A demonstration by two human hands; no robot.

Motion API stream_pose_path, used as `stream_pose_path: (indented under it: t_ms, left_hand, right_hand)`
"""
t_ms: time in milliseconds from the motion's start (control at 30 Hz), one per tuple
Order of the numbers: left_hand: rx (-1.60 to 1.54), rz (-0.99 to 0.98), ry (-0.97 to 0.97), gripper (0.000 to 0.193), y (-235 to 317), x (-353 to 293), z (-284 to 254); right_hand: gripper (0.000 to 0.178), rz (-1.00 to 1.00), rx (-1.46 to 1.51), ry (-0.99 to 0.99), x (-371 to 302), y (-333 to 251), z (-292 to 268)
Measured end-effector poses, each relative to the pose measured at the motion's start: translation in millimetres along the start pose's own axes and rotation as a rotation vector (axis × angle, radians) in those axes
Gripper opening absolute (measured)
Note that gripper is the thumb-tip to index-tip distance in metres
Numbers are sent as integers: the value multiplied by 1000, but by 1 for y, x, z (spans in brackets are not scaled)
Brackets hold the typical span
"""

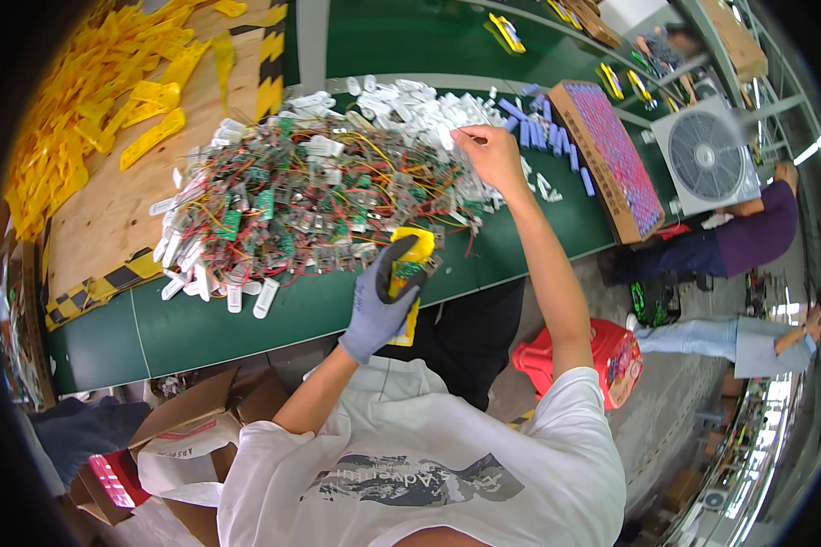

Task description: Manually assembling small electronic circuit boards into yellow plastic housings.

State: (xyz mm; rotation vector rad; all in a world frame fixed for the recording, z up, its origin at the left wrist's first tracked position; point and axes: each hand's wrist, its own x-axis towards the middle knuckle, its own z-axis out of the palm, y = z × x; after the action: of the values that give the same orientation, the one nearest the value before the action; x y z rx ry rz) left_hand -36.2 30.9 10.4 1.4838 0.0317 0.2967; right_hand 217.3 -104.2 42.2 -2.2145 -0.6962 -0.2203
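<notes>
My left hand [379, 305], in a grey work glove with dark fingertips, is closed around a yellow plastic casing [414, 246]. A small green circuit board [409, 271] shows in the casing, partly covered by the gloved fingers. My bare right hand [491, 157] reaches forward to a heap of white plastic pieces [415, 98]; its thumb and forefinger pinch at a small white plastic piece [445, 138]. Between and beyond my hands lies a broad tangled pile of circuit boards with red and yellow wires [319, 196].
Yellow casings [109, 100] cover a wooden board at left, edged with black-and-yellow tape. Blue cylindrical cells [556, 137] lie beside a cardboard tray [611, 155] at right. Beyond it stands a fan [707, 155]. A red stool [616, 360] and two people are to the right.
</notes>
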Motion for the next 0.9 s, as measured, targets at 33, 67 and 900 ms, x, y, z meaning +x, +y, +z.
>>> stream_pose_path:
  t_ms: [33,67,900]
  left_hand:
    - [-31,-31,4,51,-1,-1,0]
    - [-59,-63,9,51,-3,-3,-1]
    - [-27,-105,52,43,-12,-6,1]
  right_hand:
    - [24,-70,-2,75,-11,5,-3]
    - [24,-50,-1,82,-24,9,-8]
    - [9,284,968,209,-168,-30,-20]
